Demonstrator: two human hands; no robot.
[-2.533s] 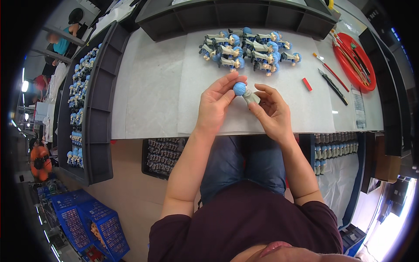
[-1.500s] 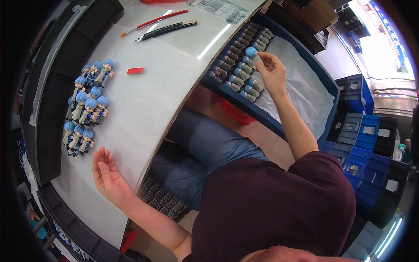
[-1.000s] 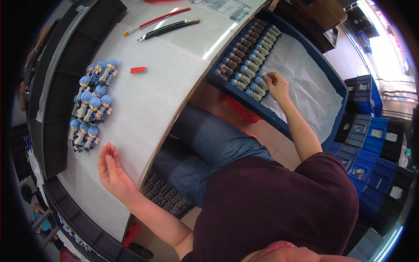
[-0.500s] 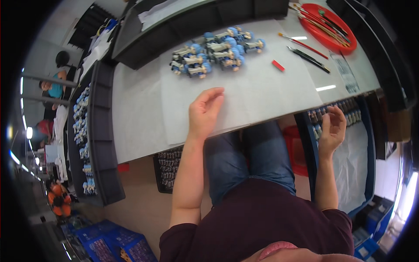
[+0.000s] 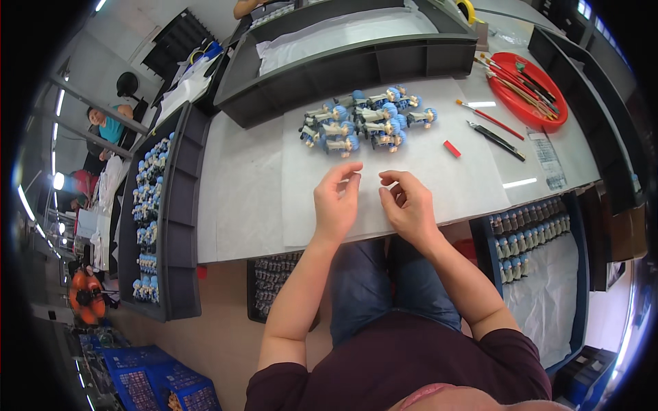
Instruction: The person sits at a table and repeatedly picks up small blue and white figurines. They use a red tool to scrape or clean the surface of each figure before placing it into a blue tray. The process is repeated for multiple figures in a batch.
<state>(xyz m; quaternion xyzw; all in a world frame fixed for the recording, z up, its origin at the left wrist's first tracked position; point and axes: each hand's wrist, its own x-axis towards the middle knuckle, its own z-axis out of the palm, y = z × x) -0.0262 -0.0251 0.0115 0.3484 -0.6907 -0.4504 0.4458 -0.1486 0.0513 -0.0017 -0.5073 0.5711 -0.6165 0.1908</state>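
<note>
My left hand [image 5: 337,205] hovers over the white paper [image 5: 299,219] near the table's front edge, fingers loosely bent and thumb apart from them. Opposite it, my right hand [image 5: 410,209] is held the same way, with a small gap between the two. Neither hand shows anything in its grasp. Just beyond them lies a heap of small blue-haired figurines [image 5: 339,145] in pale clothes, on their sides and close together. To the right of the heap is a small red block [image 5: 452,148].
A dark crate [image 5: 349,58] stands behind the heap; another crate [image 5: 179,226] with figurines is at left. On the right lie a red-handled brush [image 5: 493,122], a black pen-like tool [image 5: 499,142] and a red tray [image 5: 558,85] of brushes. Below right sits a blue-rimmed crate [image 5: 582,274] holding figurine rows.
My right hand has come from above the crate at the right to the table, beside my left hand. The head view has shifted. The figurine heap looks unchanged.
</note>
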